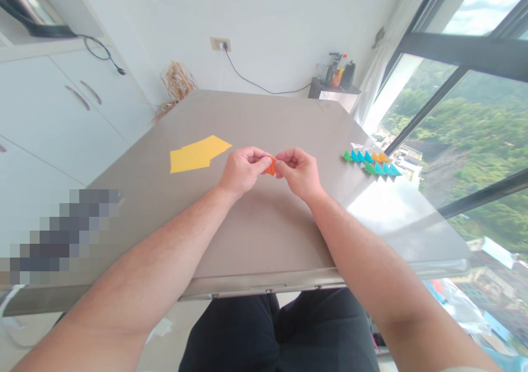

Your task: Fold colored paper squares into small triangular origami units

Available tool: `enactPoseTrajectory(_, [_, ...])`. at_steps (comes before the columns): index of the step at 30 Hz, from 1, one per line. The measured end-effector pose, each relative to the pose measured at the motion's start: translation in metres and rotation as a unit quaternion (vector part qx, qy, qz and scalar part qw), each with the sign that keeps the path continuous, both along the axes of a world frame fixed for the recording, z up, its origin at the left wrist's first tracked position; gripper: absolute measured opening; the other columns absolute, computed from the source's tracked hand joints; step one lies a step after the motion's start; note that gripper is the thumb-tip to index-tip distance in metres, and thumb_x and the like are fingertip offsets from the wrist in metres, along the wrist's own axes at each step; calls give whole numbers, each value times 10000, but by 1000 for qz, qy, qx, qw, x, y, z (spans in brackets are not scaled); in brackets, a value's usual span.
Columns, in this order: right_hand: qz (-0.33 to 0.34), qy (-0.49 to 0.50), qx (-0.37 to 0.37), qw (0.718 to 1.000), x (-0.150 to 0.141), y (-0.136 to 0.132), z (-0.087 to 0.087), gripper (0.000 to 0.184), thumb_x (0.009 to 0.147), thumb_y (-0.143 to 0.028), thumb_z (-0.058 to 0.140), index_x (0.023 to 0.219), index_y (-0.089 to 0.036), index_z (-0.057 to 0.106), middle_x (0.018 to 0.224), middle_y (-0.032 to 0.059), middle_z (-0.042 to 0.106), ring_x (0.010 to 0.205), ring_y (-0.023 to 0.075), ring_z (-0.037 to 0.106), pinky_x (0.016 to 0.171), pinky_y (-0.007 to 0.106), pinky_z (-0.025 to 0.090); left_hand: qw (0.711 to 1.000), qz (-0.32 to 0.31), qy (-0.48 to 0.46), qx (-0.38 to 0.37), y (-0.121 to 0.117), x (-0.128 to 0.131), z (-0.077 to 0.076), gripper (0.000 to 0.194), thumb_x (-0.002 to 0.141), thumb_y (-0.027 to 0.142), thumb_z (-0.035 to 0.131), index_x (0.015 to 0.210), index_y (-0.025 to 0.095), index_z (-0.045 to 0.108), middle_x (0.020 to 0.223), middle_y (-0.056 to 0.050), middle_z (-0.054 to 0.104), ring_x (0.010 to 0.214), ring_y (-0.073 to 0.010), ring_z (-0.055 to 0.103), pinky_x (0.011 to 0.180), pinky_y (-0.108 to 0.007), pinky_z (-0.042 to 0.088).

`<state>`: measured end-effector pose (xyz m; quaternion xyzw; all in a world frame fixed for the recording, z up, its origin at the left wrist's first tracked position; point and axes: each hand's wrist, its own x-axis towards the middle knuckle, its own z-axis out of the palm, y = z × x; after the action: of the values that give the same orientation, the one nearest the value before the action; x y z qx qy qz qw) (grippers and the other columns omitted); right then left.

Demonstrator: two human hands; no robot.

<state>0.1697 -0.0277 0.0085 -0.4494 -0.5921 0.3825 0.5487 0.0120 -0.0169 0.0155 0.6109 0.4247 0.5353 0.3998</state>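
A small folded piece of orange paper is held up over the middle of the table, pinched from both sides. My left hand grips its left side between thumb and fingers. On its right side, my right hand pinches it the same way. The fingertips hide most of its edges, so its full shape cannot be made out. Left of my hands lie overlapping sheets of yellow-orange paper, flat on the table. To the right stand several small folded paper pieces in green, blue and orange, set in two rows.
The brown-grey table reaches from my lap towards the wall. A blurred-out dark object lies at its left edge. Beyond the far right corner, bottles stand on a small cabinet. A large window runs along the right side.
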Motion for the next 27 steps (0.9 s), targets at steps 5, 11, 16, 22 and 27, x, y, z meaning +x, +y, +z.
enactPoseTrajectory(5, [-11,4,18,1000,-2,-2,3,140,755,-301,695,799,-216,593,643,-31,634,590,125,609,596,286,493,1000,3,-21,-17,0,3,0,106,748,267,707,786,169,723,722,-31,742,679,-158,702,656,-271,566])
enactPoseTrajectory(11, [-5,-18,11,1000,-2,-3,3,115,753,-275,677,798,-224,584,680,-31,629,613,124,608,588,275,481,997,-38,-29,-58,0,0,2,107,736,276,712,752,172,690,710,-30,721,686,-167,696,668,-293,561])
enactPoseTrajectory(16, [19,-6,-21,1000,-2,-4,3,223,747,-346,734,876,-212,611,773,-6,676,634,124,623,594,274,499,996,-55,-47,-49,4,-3,0,180,740,333,752,730,175,665,698,-20,691,668,-147,657,652,-286,530])
enactPoseTrajectory(22, [37,-96,-43,994,-3,-8,2,245,790,-411,702,700,-196,630,665,-9,639,597,119,572,554,261,433,994,-46,-84,-60,6,0,-4,163,738,300,747,700,177,647,663,-4,654,610,-112,575,601,-263,467])
enactPoseTrajectory(27, [27,-102,-39,994,-4,-6,0,256,791,-376,678,633,-200,579,608,-13,633,551,107,527,517,247,386,994,-28,-82,-66,2,3,-2,144,736,281,727,682,177,643,645,-4,648,597,-115,562,595,-273,454])
